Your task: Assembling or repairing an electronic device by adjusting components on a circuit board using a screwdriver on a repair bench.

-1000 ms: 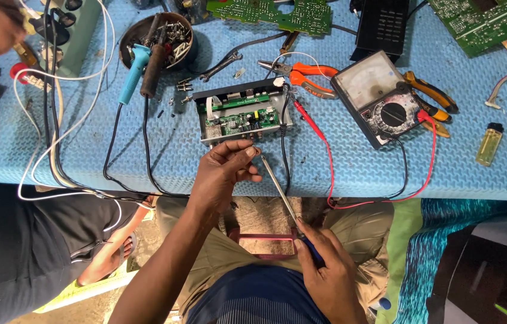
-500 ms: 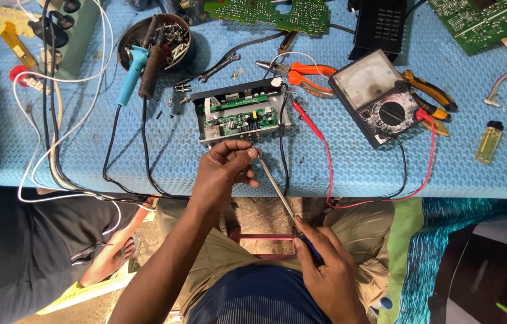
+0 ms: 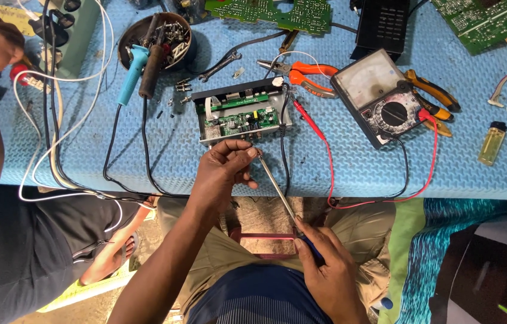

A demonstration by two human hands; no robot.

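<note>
Steel-shafted screwdriver (image 3: 277, 187) (long, thin) | right hand (image 3: 328, 270) grips handle | left hand (image 3: 226, 168) pinches tip | grey box (image 3: 242, 113)

— Left hand (image 3: 224, 168)?
— Pinching the tip of a long thin metal screwdriver (image 3: 277, 186) at the front edge of an open grey metal box with a green circuit board (image 3: 242, 114).
— Right hand (image 3: 325, 264)?
— Wrapped around the blue handle, low over the lap.
— Nearby on the blue ribbed tabletop (image 3: 349, 162)?
— Black analogue multimeter (image 3: 379, 96), orange-handled pliers (image 3: 301, 72).

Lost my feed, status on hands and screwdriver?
Left hand steadies shaft by open box. Right hand on screwdriver handle. Red lead nearby.
</note>
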